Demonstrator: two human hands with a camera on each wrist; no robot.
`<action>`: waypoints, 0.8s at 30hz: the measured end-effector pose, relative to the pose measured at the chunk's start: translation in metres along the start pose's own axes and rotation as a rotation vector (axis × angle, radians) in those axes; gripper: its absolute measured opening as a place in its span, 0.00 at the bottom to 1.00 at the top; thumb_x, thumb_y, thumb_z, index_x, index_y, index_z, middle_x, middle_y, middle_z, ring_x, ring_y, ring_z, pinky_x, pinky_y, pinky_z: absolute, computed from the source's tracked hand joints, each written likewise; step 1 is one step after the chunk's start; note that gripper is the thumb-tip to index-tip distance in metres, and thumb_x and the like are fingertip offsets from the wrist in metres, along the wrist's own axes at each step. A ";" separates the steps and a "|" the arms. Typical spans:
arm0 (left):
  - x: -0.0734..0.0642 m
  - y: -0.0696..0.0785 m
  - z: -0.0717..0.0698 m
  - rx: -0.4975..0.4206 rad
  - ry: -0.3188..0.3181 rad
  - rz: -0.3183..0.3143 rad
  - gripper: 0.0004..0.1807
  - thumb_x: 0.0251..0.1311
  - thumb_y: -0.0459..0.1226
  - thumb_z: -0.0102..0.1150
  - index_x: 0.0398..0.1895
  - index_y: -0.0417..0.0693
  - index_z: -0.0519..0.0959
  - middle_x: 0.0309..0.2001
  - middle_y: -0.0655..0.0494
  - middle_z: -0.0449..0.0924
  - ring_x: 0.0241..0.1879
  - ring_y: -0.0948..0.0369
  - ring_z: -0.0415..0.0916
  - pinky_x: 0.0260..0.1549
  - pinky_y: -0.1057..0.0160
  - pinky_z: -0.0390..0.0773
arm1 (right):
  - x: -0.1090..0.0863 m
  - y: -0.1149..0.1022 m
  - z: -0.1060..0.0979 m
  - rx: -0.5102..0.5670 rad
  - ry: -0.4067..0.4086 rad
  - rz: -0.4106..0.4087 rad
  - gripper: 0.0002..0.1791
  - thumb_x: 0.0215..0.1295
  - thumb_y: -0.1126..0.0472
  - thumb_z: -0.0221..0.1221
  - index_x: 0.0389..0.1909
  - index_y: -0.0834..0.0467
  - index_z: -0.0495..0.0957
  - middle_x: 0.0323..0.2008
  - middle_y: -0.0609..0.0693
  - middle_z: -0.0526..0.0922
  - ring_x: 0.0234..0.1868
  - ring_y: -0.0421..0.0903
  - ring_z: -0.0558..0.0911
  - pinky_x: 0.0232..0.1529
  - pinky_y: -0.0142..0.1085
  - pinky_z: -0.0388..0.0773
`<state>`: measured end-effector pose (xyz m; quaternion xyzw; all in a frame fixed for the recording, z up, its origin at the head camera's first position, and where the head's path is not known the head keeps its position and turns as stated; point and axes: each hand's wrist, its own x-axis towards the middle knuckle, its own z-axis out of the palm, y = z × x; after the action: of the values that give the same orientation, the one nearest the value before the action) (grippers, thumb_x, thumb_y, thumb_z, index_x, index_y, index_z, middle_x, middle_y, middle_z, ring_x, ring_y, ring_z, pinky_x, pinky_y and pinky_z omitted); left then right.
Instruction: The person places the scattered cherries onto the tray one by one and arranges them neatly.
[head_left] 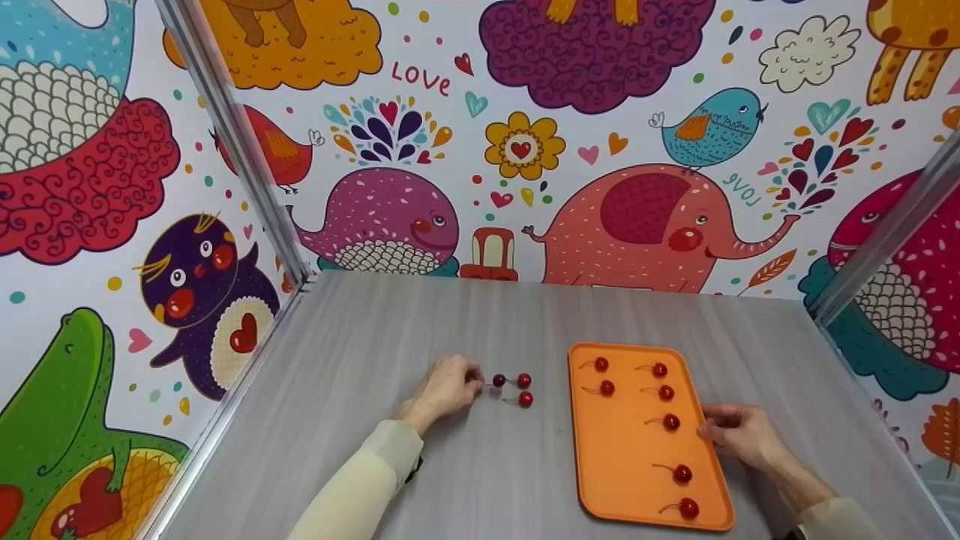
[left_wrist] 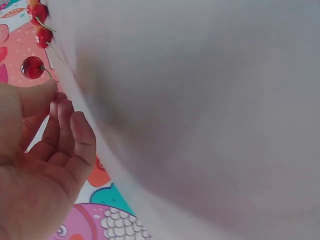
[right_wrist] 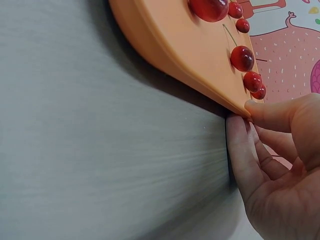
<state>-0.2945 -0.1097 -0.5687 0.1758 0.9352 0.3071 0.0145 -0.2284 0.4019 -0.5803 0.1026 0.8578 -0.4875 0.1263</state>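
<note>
My left hand (head_left: pixel 448 384) pinches the stem of a dark red cherry (head_left: pixel 499 380) between thumb and index finger. In the left wrist view that cherry (left_wrist: pixel 32 67) hangs out beyond the fingertips. Two more cherries, one upper (head_left: pixel 524 380) and one lower (head_left: pixel 526 400), lie on the table just right of it. At the right, my right hand (head_left: pixel 742 433) grips the long edge of an orange tray (head_left: pixel 622 457). The right wrist view shows the thumb on the tray's rim (right_wrist: pixel 200 90) and fingers against its outer side. Several stemmed cherries rest in the tray, mostly along its right side.
The grey wood-look table (head_left: pixel 360 337) carries tray and cherries. Printed cartoon panels (head_left: pixel 420 210) stand behind it and at both sides, with metal frame posts (head_left: pixel 247 165) at the corners. Bare tabletop lies between the loose cherries and the tray.
</note>
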 end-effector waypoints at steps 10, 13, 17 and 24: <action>0.004 0.036 0.009 -0.022 -0.004 0.099 0.06 0.74 0.32 0.68 0.40 0.46 0.93 0.38 0.54 0.94 0.34 0.66 0.81 0.38 0.64 0.83 | -0.001 0.000 -0.001 0.013 -0.013 -0.008 0.27 0.78 0.67 0.66 0.71 0.77 0.76 0.39 0.47 0.90 0.39 0.37 0.88 0.42 0.37 0.93; 0.007 0.045 0.014 -0.032 0.004 0.143 0.06 0.72 0.31 0.69 0.38 0.45 0.93 0.36 0.53 0.94 0.33 0.66 0.81 0.37 0.65 0.83 | 0.000 0.000 -0.001 0.007 -0.017 -0.015 0.27 0.77 0.68 0.66 0.71 0.77 0.76 0.39 0.47 0.90 0.39 0.37 0.87 0.42 0.37 0.93; 0.010 0.056 0.022 -0.032 -0.001 0.172 0.06 0.71 0.31 0.69 0.36 0.46 0.93 0.36 0.54 0.94 0.34 0.65 0.82 0.39 0.65 0.83 | 0.000 0.000 -0.001 0.003 -0.018 -0.014 0.26 0.77 0.68 0.66 0.71 0.77 0.77 0.39 0.47 0.90 0.39 0.37 0.88 0.42 0.37 0.93; 0.011 0.074 0.036 0.019 -0.022 0.208 0.06 0.73 0.33 0.70 0.39 0.48 0.94 0.38 0.57 0.95 0.37 0.65 0.84 0.43 0.66 0.84 | 0.001 -0.001 -0.001 0.002 -0.010 0.000 0.26 0.77 0.69 0.65 0.70 0.77 0.77 0.39 0.47 0.91 0.39 0.37 0.88 0.43 0.38 0.93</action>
<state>-0.2763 -0.0301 -0.5542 0.2754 0.9146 0.2959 -0.0090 -0.2295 0.4027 -0.5796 0.1003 0.8566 -0.4890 0.1306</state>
